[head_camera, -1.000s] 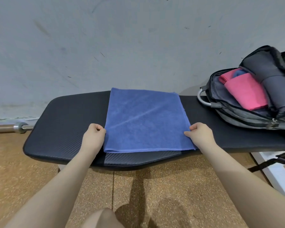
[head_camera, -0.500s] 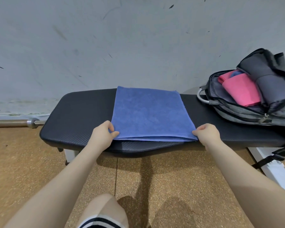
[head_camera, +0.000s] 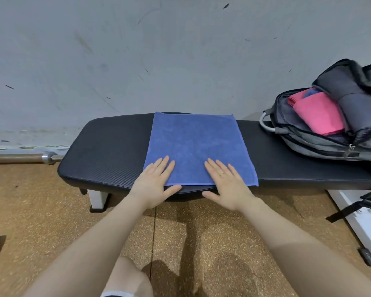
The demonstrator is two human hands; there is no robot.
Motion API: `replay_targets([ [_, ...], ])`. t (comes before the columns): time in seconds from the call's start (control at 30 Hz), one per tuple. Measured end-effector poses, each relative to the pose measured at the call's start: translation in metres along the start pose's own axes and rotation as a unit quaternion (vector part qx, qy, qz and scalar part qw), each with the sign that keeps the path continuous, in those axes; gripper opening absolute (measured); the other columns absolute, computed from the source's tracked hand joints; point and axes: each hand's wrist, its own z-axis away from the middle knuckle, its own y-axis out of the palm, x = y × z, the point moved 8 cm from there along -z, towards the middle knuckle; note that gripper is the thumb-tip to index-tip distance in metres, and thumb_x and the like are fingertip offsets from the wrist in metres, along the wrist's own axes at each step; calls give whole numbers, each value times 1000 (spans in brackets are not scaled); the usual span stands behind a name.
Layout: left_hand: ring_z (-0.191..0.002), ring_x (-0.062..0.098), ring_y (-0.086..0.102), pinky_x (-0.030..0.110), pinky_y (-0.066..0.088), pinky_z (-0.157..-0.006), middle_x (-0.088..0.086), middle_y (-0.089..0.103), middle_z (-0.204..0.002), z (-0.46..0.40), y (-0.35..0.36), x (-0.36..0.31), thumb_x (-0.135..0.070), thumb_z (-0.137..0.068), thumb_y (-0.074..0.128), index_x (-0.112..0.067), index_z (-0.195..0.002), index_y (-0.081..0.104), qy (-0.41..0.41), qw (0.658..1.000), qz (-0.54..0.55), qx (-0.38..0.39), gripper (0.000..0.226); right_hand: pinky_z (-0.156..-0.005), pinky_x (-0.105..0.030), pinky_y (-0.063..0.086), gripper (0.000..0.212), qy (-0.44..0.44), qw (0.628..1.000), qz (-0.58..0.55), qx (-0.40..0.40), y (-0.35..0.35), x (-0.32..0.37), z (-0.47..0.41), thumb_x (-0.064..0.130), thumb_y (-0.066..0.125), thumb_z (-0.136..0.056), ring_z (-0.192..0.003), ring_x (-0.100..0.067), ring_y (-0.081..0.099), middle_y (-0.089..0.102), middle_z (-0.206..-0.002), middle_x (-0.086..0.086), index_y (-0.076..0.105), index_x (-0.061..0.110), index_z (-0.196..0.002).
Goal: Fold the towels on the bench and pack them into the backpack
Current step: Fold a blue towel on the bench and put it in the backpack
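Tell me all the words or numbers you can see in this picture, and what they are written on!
None: no word, number or sign can be read here.
The blue towel, the pink towels and the black bench are plain.
The grey backpack shows no readable label; its zipper pull is too small to tell.
The marks on the wall are scuffs, not letters.

The black bench [head_camera: 107, 146] has bare padding left of the blue towel [head_camera: 197, 144], and a narrower bare strip between the towel and the grey backpack [head_camera: 321, 142] at the right end. The backpack's mouth gapes toward the towel, though pink towels [head_camera: 317, 116] already fill much of it. A barbell [head_camera: 26, 158] lies just off the bench's left end.
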Motion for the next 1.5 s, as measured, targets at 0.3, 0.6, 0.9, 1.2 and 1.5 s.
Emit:
replay_targets([
  [0.3, -144, 11, 6, 21, 9, -114, -4, -1, -157, 16, -12, 12, -60, -86, 43, -20, -148, 7, 74, 995, -36, 53, 82, -115, -29, 18, 59, 92, 992, 51, -69, -11, -72, 41, 13, 45, -96, -145, -16, 17, 14, -157, -1, 17, 14, -148],
  [0.6, -129, 14, 38, 29, 41, -91, -9, 22, -153, 19, -30, 9, -20, -88, 55, -20, -86, 39, 87, 993, 0, 76, 16, -62, -29, 28, 17, 125, 985, 95, -68, -45, -60, 51, 0, 41, -84, -73, -26, 44, 58, -89, -6, 42, 16, -90],
  [0.9, -66, 5, 55, 23, 47, -64, -7, 63, -77, 35, -82, 38, -8, -85, 50, -27, -70, 52, 52, 966, 254, 20, 24, -75, -37, 44, 6, 195, 939, -284, -5, -57, -72, 68, 11, 61, -78, -80, -22, 56, 62, -84, -7, 65, 8, -82],
  [1.2, -73, 24, 52, 27, 36, -62, 8, 62, -84, 24, -85, 66, -15, -94, 42, -20, -89, 56, 14, 940, 337, -57, 16, -64, -29, 34, 18, 202, 861, -455, -109, -76, -62, 59, 3, 52, -88, -67, -16, 45, 51, -67, -2, 59, 10, -72],
  [1.5, -65, 9, 56, 19, 41, -57, -1, 67, -80, -51, -101, 109, -22, -88, 59, -14, -79, 67, -122, 884, 407, -196, 14, -66, -32, 41, 21, 246, 829, -461, -200, -81, -117, -26, 20, 55, -91, -70, -18, 54, 63, -78, -6, 61, 0, -88],
])
